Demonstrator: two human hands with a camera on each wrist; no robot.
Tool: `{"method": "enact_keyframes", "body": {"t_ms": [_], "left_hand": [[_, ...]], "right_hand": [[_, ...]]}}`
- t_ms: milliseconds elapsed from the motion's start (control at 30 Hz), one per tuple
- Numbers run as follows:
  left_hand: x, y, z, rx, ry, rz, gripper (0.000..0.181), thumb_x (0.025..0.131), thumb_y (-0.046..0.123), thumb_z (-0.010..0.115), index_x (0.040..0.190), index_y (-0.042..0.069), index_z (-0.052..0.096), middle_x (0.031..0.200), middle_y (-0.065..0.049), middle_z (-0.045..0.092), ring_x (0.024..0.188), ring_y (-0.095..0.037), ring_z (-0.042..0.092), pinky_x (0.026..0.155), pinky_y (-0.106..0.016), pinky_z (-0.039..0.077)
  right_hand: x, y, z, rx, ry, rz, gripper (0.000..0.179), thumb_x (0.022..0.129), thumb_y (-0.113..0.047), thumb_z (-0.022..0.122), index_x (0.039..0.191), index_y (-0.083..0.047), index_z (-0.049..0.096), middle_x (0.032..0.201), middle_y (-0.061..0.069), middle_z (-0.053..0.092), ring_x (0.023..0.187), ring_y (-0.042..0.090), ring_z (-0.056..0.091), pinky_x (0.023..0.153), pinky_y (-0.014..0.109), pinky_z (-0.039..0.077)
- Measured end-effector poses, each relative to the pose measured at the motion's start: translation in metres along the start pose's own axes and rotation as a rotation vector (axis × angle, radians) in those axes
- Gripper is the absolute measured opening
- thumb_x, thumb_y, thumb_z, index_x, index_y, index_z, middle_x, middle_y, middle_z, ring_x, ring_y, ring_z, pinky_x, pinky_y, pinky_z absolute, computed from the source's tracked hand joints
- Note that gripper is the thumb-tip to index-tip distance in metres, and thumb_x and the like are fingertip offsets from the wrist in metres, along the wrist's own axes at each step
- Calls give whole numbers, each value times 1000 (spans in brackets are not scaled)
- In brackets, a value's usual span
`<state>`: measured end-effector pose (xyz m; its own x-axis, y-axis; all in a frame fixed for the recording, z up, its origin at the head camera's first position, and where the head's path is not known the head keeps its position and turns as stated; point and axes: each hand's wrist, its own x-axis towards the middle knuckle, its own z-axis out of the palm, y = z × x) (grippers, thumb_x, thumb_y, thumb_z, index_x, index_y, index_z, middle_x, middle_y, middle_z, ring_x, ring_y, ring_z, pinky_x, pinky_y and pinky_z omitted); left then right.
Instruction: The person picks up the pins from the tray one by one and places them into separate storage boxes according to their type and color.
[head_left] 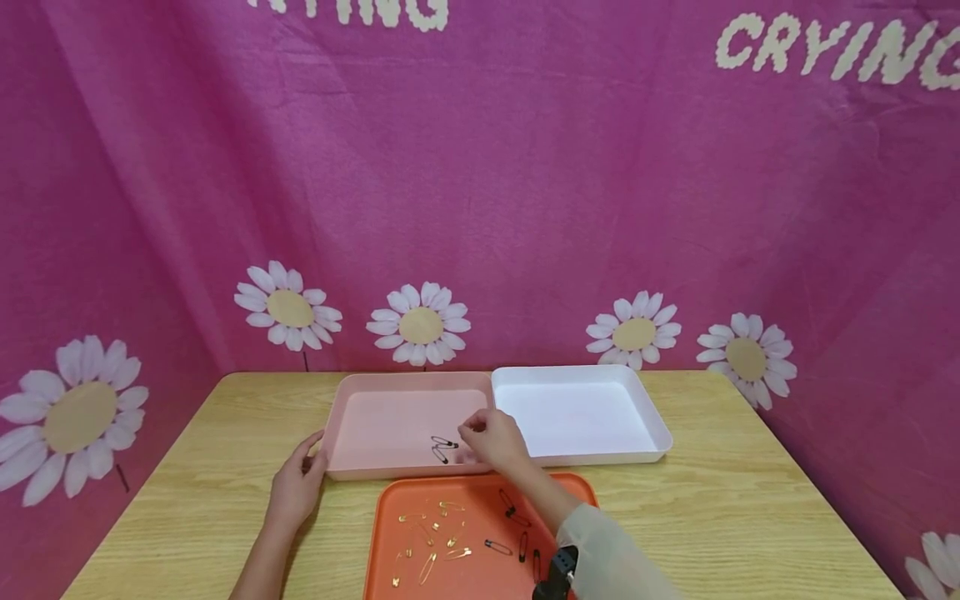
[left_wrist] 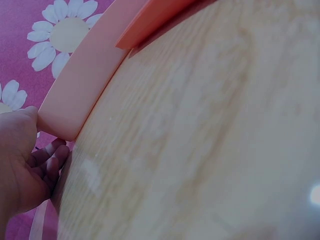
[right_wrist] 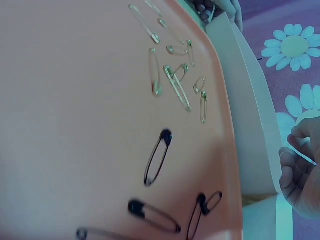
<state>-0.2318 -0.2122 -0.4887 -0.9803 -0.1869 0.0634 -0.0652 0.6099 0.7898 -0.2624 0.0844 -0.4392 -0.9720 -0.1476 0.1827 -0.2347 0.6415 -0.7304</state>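
Head view: black safety pins (head_left: 444, 448) lie in the pink tray (head_left: 397, 417), others in the orange tray (head_left: 480, 579) with gold pins (head_left: 459, 553), likely nearest for reach. Right hand (head_left: 495, 439) over pink: fingertips bunched, can't tell if 1's pinched. Left hand (head_left: 294, 492) touches pink's wall, fingers loose (steadying, probably). Left wrist view adds its lower fingers, hidden up top.

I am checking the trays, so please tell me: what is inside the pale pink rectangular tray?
That tray holds a few black metal safety pins near its front right corner. The bare right hand hides part of the right side; anything behind it cannot be seen.
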Motion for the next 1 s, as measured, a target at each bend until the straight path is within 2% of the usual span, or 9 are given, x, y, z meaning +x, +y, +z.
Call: {"method": "enact_keyframes", "body": {"t_ms": [133,533,767,1000], "left_hand": [[0,0,0,3,-1,-3,45,99,25,39,140,7,40,109,-24,59,98,-31,54,85,-45,42],[0,1,1,1,7,-11,44,99,24,40,139,8,41,108,-22,59,97,-30,54,84,-43,42],[0,1,0,-11,12,-7,44,98,23,40,139,7,41,109,-23,59,99,-32,54,87,-46,41],[1,-1,1,-7,8,-6,44,98,23,41,139,8,41,107,-23,60,98,-31,55,88,-46,41]], "right_hand": [[-5,3,-7,1,-11,-29,15,86,-18,62,85,-6,70,79,5,68,65,9,52,62,25,44],[-22,8,-25,-29,-56,-45,12,85,-17,64,83,-6,70,74,1,62,67,11,48,58,23,39],[-33,15,-35,-37,-106,-84,10,85,-15,64,79,-8,69,71,-2,62,68,11,49,56,21,38],[-43,22,-43,-38,-182,-113,12,85,-14,64,84,-4,71,73,-2,62,62,9,45,52,19,37]]}}
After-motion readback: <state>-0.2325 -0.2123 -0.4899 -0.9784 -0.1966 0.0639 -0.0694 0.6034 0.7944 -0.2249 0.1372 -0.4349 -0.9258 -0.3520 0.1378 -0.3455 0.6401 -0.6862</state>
